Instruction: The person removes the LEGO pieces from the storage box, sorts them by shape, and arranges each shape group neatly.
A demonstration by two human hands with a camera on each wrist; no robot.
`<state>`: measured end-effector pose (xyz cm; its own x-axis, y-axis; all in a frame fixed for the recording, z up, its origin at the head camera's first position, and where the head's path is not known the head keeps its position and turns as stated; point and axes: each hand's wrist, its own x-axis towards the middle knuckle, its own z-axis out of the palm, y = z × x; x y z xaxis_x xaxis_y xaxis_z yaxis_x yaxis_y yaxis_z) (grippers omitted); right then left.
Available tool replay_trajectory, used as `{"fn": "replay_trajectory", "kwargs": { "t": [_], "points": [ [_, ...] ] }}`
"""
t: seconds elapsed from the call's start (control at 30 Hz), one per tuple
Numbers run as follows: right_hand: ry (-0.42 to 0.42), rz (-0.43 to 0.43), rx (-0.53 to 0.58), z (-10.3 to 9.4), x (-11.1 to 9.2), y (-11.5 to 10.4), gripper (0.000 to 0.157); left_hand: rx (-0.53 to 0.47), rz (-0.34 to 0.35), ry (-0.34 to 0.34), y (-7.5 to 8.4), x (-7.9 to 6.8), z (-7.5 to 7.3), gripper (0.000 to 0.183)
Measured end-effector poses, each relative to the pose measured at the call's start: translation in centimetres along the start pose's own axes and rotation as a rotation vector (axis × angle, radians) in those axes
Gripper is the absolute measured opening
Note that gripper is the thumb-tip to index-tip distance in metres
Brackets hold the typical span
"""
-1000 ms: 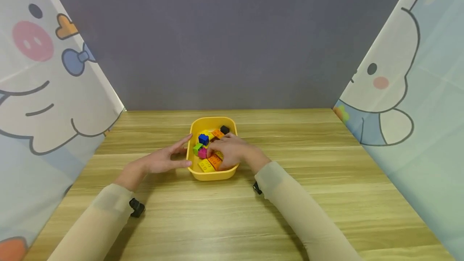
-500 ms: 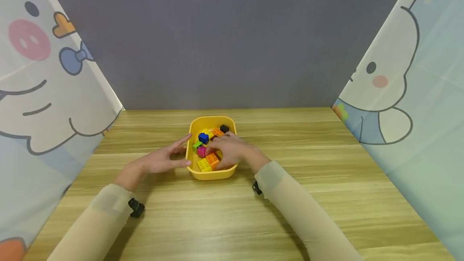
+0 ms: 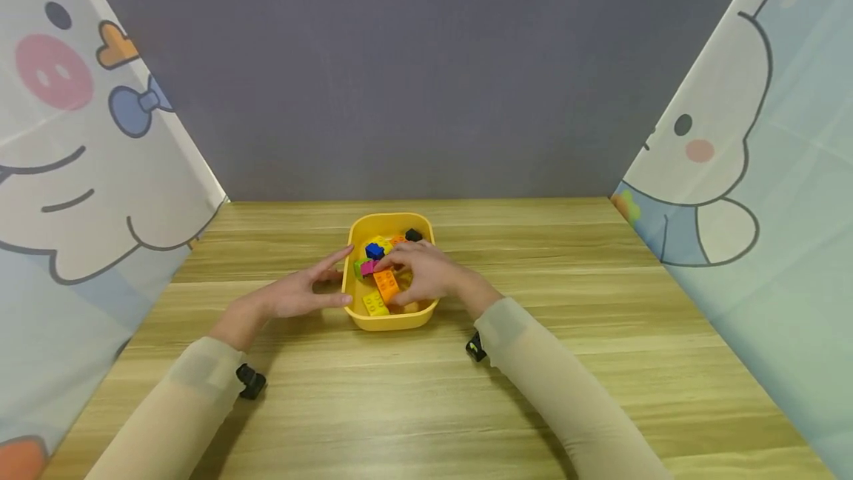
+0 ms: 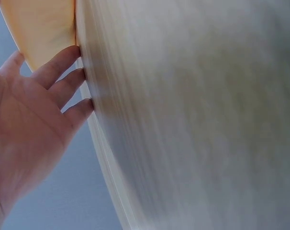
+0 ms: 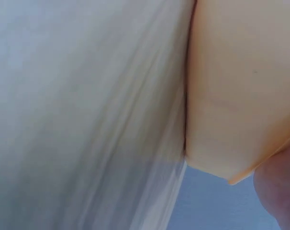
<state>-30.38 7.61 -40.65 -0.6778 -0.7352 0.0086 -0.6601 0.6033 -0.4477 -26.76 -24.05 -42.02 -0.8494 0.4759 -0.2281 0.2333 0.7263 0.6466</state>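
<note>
Head view: the work seems to be at an early point, since every toy brick that shows lies inside the yellow tub. What looks done is the picking of one, the orange brick, tilted over the tub's floor and seemingly pinched between the right hand's thumb and index finger. Left loose are the yellow brick at the tub's near end, the magenta brick and green brick by its left wall, the blue brick behind them, and the black brick in its far right corner. The left hand, fingers spread, touches the tub's left rim, apart from the right.

Compared with half a second ago, the orange brick sits farther toward the tub's back and is turned; the magenta one is also farther back. The left hand is unchanged.
</note>
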Motion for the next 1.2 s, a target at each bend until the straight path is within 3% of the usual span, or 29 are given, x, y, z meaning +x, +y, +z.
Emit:
{"fn": "replay_trajectory", "kwargs": {
  "t": [0.2, 0.3, 0.47, 0.77, 0.97, 1.2],
  "points": [
    [0.067, -0.030, 0.332, -1.0, -0.6, 0.1, 0.063, -0.009, 0.003, 0.001, 0.0, 0.0, 0.0, 0.101],
    [0.123, -0.029, 0.416, -1.9, -1.4, 0.4, 0.063, -0.014, 0.000, 0.002, 0.1, 0.0, 0.0, 0.101],
    [0.215, 0.005, 0.463, -3.7, -3.1, 1.5, 0.064, -0.029, -0.002, 0.006, 0.2, 0.0, 0.0, 0.102],
    [0.288, 0.051, 0.487, -5.2, -5.7, 4.5, 0.067, -0.022, -0.002, 0.008, 0.2, 0.0, 0.1, 0.102],
    [0.293, 0.101, 0.482, -5.4, -6.6, 6.5, 0.067, -0.034, -0.009, 0.002, 0.2, 0.0, 0.0, 0.102],
    [0.269, 0.219, 0.524, -5.3, -7.0, 8.4, 0.068, -0.030, -0.008, 0.005, 0.1, 0.0, 0.1, 0.102]
  ]
}}
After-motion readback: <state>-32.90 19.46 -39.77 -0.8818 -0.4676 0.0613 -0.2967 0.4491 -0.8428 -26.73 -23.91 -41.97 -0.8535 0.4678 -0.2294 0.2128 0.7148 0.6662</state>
